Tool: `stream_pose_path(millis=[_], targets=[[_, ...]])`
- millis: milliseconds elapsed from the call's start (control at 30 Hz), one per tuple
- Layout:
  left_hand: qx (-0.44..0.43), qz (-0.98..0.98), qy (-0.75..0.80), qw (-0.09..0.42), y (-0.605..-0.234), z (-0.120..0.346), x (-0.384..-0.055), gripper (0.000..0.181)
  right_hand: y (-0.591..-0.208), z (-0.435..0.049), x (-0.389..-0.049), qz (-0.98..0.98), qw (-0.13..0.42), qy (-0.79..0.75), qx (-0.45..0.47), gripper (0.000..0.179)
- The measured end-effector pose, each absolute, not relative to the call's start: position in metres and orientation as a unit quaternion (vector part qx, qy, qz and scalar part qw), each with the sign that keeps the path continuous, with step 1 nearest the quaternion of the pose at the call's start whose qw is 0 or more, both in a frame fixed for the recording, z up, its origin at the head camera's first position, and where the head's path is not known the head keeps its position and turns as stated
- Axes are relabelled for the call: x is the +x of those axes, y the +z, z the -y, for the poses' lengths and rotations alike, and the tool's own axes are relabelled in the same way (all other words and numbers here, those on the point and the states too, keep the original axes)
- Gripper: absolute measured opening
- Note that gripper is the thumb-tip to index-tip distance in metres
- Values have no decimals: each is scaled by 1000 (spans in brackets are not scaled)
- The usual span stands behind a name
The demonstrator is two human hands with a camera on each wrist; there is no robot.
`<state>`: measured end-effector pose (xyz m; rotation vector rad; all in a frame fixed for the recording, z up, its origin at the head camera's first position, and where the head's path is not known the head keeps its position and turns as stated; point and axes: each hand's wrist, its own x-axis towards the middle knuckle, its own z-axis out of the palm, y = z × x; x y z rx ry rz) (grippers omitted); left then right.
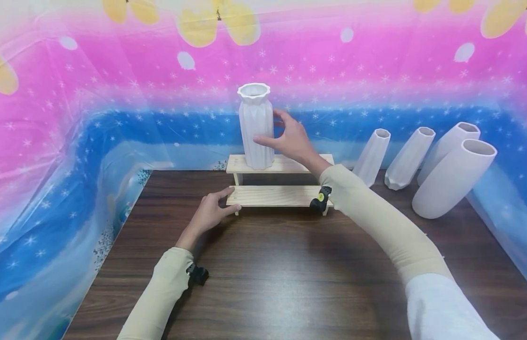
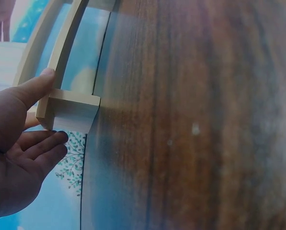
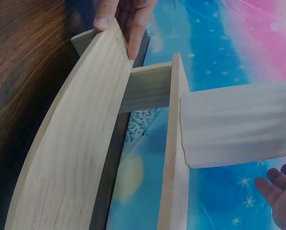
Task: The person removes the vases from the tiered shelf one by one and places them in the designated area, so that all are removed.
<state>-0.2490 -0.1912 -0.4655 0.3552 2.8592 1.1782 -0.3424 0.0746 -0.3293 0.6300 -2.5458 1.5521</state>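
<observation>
A white ribbed vase (image 1: 256,127) with a scalloped rim stands upright on the upper step of a two-tier wooden stand (image 1: 280,196), left of its middle. My right hand (image 1: 291,137) is at the vase's right side, thumb in front and fingers spread. In the right wrist view a gap shows between the visible fingers (image 3: 275,189) and the vase (image 3: 239,127); whether the thumb touches it I cannot tell. My left hand (image 1: 209,210) grips the left end of the lower step, thumb on the front edge and a finger behind, as the right wrist view also shows.
Right of the stand, at the back of the dark wooden table (image 1: 263,274), are two slim faceted white vases (image 1: 374,158) and two wider smooth ones (image 1: 454,179). A patterned pink and blue cloth (image 1: 161,85) hangs behind and around the table.
</observation>
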Motion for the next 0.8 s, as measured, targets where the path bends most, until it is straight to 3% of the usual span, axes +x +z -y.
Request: stream_pose_path(millis=[800], targets=[[113, -920, 374, 13, -465, 190, -249, 70, -334, -59, -348, 828, 68, 519, 200, 92]])
